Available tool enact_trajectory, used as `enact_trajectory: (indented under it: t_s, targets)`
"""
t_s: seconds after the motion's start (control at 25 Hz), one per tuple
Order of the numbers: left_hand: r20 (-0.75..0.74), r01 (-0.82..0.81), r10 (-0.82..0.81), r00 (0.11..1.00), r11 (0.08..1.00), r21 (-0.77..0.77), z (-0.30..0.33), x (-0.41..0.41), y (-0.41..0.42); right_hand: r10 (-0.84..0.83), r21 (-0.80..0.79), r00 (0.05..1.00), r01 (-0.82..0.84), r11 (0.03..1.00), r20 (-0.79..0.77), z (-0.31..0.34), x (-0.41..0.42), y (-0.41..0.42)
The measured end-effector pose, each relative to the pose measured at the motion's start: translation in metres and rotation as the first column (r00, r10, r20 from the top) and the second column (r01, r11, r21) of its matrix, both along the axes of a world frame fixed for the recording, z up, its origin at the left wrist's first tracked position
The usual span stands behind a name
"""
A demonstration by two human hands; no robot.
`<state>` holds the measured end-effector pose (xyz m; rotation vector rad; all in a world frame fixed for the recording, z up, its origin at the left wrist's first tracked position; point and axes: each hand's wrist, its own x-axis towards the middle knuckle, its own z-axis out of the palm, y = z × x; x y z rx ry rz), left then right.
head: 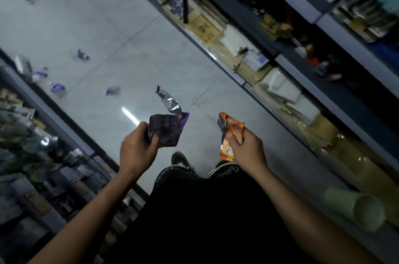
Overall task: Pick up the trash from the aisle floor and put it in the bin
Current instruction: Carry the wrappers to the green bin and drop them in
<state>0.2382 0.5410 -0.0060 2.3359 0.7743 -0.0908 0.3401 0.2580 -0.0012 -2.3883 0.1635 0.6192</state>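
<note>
Trash in hand: purple foil wrapper [166,129] and orange snack wrapper [231,132]. Both look empty, crumpled, very light; thin film, soft, likely slick. Judgement: a pinch on a gathered fold holds better than a flat face; no fragility concern.

Left hand [138,149]: fingers curled, thumb over the purple wrapper's lower edge, gripping it. The torn silver top stands free above the hand.

Right hand [248,149]: fingers closed round the orange wrapper's middle; both ends stick out above and below the fist.

Both held above the aisle floor [108,32], well apart. More loose wrappers [112,90] lie ahead and to the left of the left hand. No bin visible.
</note>
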Motion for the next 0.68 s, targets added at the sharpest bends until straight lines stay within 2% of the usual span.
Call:
enact_trajectory:
  t_s: [0.16, 0.32, 0.48, 0.56, 0.68]
  targets:
    - [-0.021, 0.296, -0.295, 0.955, 0.953, 0.064, 0.009, 0.023, -0.07, -0.217, 0.002, 0.974, 0.218, 0.976, 0.06, 0.005, -0.049, -0.087]
    - [0.027, 0.584, -0.587, 0.809, 0.808, 0.075, 0.014, 0.034, -0.184, -0.45, 0.012, 0.891, 0.45, 0.893, 0.066, 0.003, -0.11, -0.186]
    - [0.059, 0.824, -0.837, 0.545, 0.547, 0.146, 0.016, 0.034, -0.325, -0.682, 0.036, 0.725, 0.682, 0.731, 0.096, -0.006, -0.185, -0.295]
    - [0.071, 0.885, -0.9, 0.431, 0.437, 0.161, 0.018, 0.035, -0.384, -0.752, 0.073, 0.653, 0.749, 0.658, 0.09, -0.012, -0.217, -0.336]
    - [0.066, 0.939, -0.965, 0.255, 0.263, 0.22, 0.022, 0.035, -0.463, -0.838, 0.212, 0.543, 0.814, 0.541, 0.055, -0.006, -0.255, -0.385]
